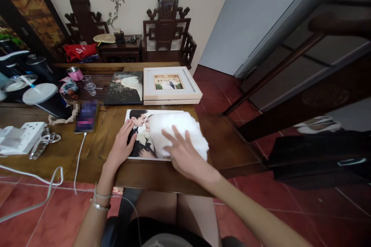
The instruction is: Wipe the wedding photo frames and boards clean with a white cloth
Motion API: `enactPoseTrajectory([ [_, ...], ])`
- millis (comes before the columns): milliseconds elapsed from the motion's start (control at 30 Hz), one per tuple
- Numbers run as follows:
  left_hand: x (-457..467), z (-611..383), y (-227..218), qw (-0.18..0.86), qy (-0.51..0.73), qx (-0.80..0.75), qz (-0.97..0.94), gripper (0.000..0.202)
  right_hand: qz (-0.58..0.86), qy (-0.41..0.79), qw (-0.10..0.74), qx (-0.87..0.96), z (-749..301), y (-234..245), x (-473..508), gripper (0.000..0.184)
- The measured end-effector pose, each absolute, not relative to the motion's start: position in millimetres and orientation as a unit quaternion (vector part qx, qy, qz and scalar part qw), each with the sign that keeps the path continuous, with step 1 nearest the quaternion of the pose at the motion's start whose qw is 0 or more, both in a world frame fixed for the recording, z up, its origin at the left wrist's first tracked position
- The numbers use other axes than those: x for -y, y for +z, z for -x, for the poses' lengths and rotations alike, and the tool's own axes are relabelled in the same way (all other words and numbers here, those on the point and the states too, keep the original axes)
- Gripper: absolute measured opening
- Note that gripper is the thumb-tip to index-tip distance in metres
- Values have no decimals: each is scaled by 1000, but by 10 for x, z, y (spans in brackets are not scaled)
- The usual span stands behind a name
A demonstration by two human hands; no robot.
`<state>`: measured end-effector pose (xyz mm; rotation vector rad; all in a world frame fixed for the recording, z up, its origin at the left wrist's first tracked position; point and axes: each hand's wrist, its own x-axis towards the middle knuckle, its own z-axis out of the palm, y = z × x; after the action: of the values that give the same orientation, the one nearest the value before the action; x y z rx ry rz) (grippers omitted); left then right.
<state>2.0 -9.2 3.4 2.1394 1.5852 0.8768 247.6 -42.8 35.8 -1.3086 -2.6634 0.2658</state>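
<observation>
Photo lies flat on the table, near its front edge. Left hand laid loosely outstretched on the photo's left side, gripping nothing. Right hand palm-down, fingers spread over white cloth covering the photo's right part.

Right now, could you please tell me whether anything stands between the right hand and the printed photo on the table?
Yes, the white cloth lies under the right hand, covering the right part of the photo. Nothing visible separates the left hand from the photo's left edge.
</observation>
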Motion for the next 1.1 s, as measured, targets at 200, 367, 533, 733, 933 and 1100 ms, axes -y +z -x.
enactPoseTrajectory([
  [200,107,-35,22,166,311,-555,-753,48,439,103,101,887,-2507,337,1177,37],
  [367,94,-21,-11,164,306,-554,-756,49,465,107,65,876,-2423,500,806,40],
  [533,84,-20,3,166,300,-551,-761,50,494,139,22,858,-2196,757,-10,36],
  [733,85,-12,-10,160,308,-551,-759,50,515,146,7,844,-1975,722,-251,42],
  [933,89,-17,-45,166,326,-553,-748,46,440,146,23,886,-2123,516,643,39],
  [1100,80,-6,-67,165,316,-558,-749,48,422,164,2,892,-2142,610,996,35],
])
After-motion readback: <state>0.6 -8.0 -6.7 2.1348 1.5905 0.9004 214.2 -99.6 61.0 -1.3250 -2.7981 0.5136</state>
